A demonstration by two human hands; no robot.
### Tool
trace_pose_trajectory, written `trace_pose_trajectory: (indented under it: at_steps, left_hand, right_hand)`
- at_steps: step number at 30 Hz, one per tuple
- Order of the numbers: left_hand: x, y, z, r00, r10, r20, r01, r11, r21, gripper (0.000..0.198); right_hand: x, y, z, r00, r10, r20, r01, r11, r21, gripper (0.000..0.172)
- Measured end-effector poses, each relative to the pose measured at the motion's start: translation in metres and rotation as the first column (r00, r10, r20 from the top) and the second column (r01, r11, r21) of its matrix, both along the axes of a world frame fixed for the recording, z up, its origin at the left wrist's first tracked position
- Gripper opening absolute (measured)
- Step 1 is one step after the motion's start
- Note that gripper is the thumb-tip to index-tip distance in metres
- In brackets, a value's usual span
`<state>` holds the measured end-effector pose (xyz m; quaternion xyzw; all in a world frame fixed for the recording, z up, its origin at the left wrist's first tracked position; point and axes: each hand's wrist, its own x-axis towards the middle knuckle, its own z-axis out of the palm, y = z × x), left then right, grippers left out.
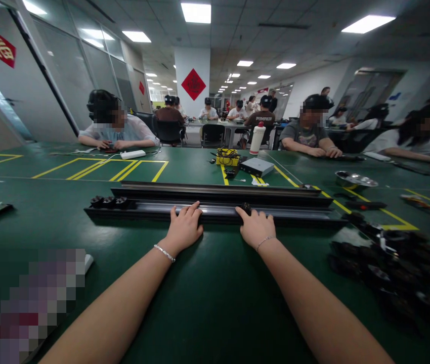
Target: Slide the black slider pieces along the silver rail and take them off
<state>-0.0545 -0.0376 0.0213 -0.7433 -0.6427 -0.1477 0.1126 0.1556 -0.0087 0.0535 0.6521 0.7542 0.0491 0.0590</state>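
Forearms: both stretch out from under the camera across the green table (207,303), a thin bracelet on each wrist.
Table: wide, taped with yellow lines; other people sit working along the far side.
Rail: a long dark metal track (215,206) lies crosswise, just beyond the hands. It looks stiff and fairly heavy, likely smooth-sided, so I'd judge it best taken near the middle with both hands spread.
Parts pile: black pieces (389,268) heaped on the right, well apart from the hands.
Left hand (183,228): resting flat on the rail's near edge, fingers laid over it, not clenched.
Right hand (256,227): fingertips pinch a small black piece (246,207) sitting in the rail's channel.
Rail end: three black pieces (109,201) sit at the left.
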Motion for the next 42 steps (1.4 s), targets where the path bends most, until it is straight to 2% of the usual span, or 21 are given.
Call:
trace_pose_trajectory:
  at_steps: [8,17,33,42]
  left_hand:
    - [0.0,0.0,0.0,1.0,-0.01,0.002,0.01,1.0,0.003,0.042]
    - [0.0,0.0,0.0,1.0,-0.01,0.017,0.01,1.0,-0.001,0.042]
    - [0.0,-0.001,0.002,1.0,-0.011,0.017,0.011,1.0,0.001,0.042]
    - [-0.001,0.001,-0.001,1.0,-0.007,-0.005,0.007,1.0,0.009,0.042]
  right_hand:
    - [0.001,0.004,-0.008,0.999,0.036,-0.007,-0.036,0.994,0.101,0.052]
    - [-0.003,0.003,-0.008,1.0,-0.026,0.009,0.025,0.997,0.068,0.056]
    - [0.002,0.009,-0.003,0.999,-0.022,-0.024,0.021,0.999,-0.039,0.063]
    - [0.009,0.009,0.002,0.998,-0.062,-0.024,0.06,0.996,-0.069,0.062]
